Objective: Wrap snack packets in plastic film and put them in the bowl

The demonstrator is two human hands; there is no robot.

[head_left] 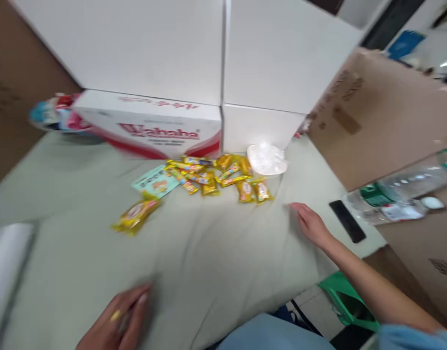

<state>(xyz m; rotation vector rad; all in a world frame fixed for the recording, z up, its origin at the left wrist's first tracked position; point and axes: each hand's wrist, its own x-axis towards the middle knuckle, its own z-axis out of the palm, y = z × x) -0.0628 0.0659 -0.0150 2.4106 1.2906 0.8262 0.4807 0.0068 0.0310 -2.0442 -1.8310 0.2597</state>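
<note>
My left hand, with a yellow ring on one finger, is over the table's near left part. Its thumb and fingertip come together with nothing visible between them. My right hand rests at the right side of the table, fingers loosely extended and holding nothing. Beyond it two yellow wrapped snacks lie side by side. Several slim yellow candy sticks are piled farther back, beside a light green packet. A single larger yellow wrapped snack lies apart at the left. A small white bowl holds clear plastic.
A white Wahaha box stands along the back against white panels. At the right are a black phone, plastic bottles and a cardboard box. A green stool stands below the table edge. Colourful packages lie back left.
</note>
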